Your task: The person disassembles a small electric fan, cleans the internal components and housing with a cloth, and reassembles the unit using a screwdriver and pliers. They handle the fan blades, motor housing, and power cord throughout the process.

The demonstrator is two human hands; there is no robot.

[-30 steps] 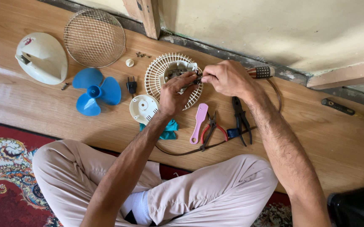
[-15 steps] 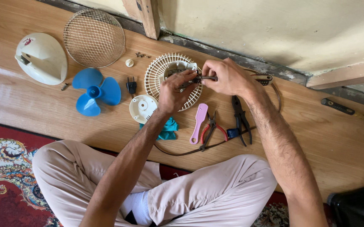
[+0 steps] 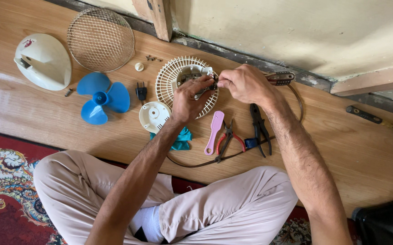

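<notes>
Person sits cross-legged at a wood floor (image 3: 350, 154) w/ a small fan taken apart around them. Both hands meet over the rear grille (image 3: 169, 77), a white ribbed disc lying flat near the wall, w/ the motor (image 3: 188, 76) sitting in its centre. Left hand (image 3: 188, 97) is closed, pinching a small dark part at the motor's edge; right hand (image 3: 246, 84) is closed too, fingertips pinched on the same spot from the other side, hands nearly touching. What exactly is between the fingers is too small to tell, maybe a wire or clip. Judging by the layout, teardown looks largely done: front mesh guard (image 3: 100, 38) is off and lies well apart at top left, blue blade (image 3: 100, 97) is off beside it, cream housing (image 3: 43, 61) at far left, round white cap (image 3: 154, 116) just below the grille, plug (image 3: 140, 92) and loose screws (image 3: 152, 58) nearby. Motor isn't free of the grille yet, so work at the motor and any reassembly seem left. Tools lie just below the hands: pink handle (image 3: 214, 131), red pliers (image 3: 227, 138), black pliers (image 3: 259, 127), a cord (image 3: 232, 155) looping past them, teal rag (image 3: 181, 138) under the left wrist. Another tool (image 3: 373, 119) lies far right.
</notes>
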